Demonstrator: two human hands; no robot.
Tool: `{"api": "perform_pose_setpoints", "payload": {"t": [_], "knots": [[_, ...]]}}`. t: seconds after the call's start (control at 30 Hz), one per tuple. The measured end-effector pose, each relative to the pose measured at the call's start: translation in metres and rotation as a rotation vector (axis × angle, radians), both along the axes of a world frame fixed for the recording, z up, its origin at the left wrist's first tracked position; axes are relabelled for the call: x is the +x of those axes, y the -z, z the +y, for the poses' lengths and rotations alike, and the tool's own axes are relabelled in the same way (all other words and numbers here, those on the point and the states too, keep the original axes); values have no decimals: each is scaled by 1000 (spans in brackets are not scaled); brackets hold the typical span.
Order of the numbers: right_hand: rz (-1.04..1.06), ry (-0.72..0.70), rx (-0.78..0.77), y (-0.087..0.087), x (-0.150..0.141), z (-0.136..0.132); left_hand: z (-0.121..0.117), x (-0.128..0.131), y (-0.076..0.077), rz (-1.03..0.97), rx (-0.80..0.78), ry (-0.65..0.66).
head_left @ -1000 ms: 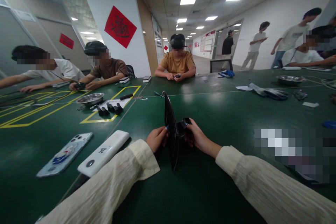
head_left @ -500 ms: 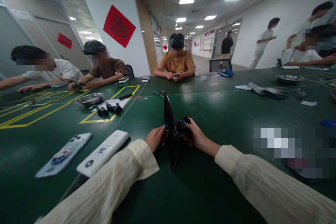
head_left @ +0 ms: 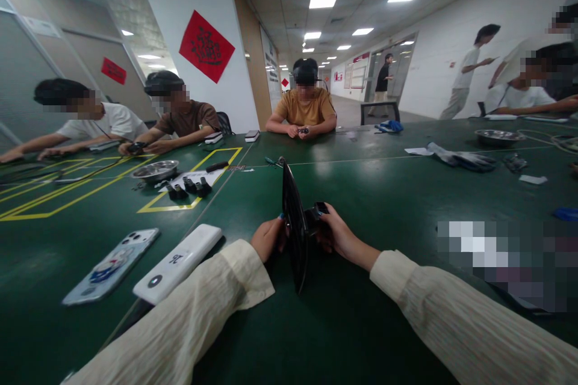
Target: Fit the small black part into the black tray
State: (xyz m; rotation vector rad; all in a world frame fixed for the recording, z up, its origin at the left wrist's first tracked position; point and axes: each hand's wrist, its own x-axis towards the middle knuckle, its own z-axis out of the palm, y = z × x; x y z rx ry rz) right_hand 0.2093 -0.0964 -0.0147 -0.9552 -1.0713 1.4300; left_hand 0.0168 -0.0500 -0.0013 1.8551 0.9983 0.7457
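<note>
My left hand (head_left: 268,238) and my right hand (head_left: 338,234) meet over the green table (head_left: 361,192), just in front of me. A thin black curved panel (head_left: 293,222) stands on edge between them. The left hand's fingers are curled against its left face. A small black part (head_left: 315,215) attached to the panel's right side sits in the closed fingers of the right hand. Both forearms wear cream sleeves.
A phone (head_left: 111,266) and a white power bank (head_left: 178,263) lie at my left. Farther left are a metal bowl (head_left: 155,170) and several small black parts (head_left: 189,186) inside yellow floor-tape lines. Gloves (head_left: 465,159) and another bowl (head_left: 499,136) lie at the right. Seated people work across the table; others walk behind.
My hands and the panel stay almost still. The people walking at the back right have moved further right.
</note>
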Motion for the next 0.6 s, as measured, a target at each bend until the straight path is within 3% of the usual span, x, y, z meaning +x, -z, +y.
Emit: {"api": "perform_pose_setpoints", "payload": {"t": [0.17, 0.4, 0.6], "knots": [[0, 7, -4, 0, 0, 0, 1, -2, -2, 39, 29, 70], [-5, 20, -2, 5, 0, 3, 0, 0, 0, 35, 36, -6], [0, 17, -4, 4, -1, 2, -1, 0, -7, 89, 58, 28]]}}
